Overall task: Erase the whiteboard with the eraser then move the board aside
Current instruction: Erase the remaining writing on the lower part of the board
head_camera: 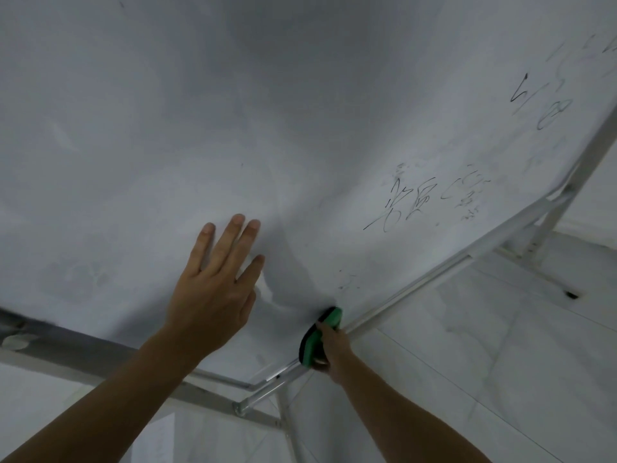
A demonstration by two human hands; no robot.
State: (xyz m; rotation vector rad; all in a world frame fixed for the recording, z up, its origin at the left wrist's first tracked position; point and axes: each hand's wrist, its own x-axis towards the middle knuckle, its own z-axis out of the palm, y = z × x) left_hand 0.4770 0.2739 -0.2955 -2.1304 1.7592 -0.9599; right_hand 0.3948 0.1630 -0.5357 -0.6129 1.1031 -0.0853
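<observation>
Arms [117,402] come up from the bottom of the view, one on each side. The left hand [213,295] lies flat on the whiteboard [233,111], fingers straight and spread, holding nothing. I think it presses there to keep the board from wobbling while the other hand rubs. The right hand [334,349] is lower, with its fingers curled tight round the green eraser [331,317]. The black pad of the eraser sits against the board, just above the silver rail [434,275] along the bottom edge (a good spot to start a long wipe). The part of the board round both hands looks clean, with only faint grey smears. Further to the right, black writing [417,205] is not wiped yet, and more marks [541,101] sit higher up near the far edge. So the job looks about half done, and the eraser needs to go right and up to reach those lines. The board stands on thin metal legs [551,222], which may be why a steady hand helps. Behind and below the legs is a pale tiled floor [484,362]. Moving the board aside comes after the last marks are gone.
</observation>
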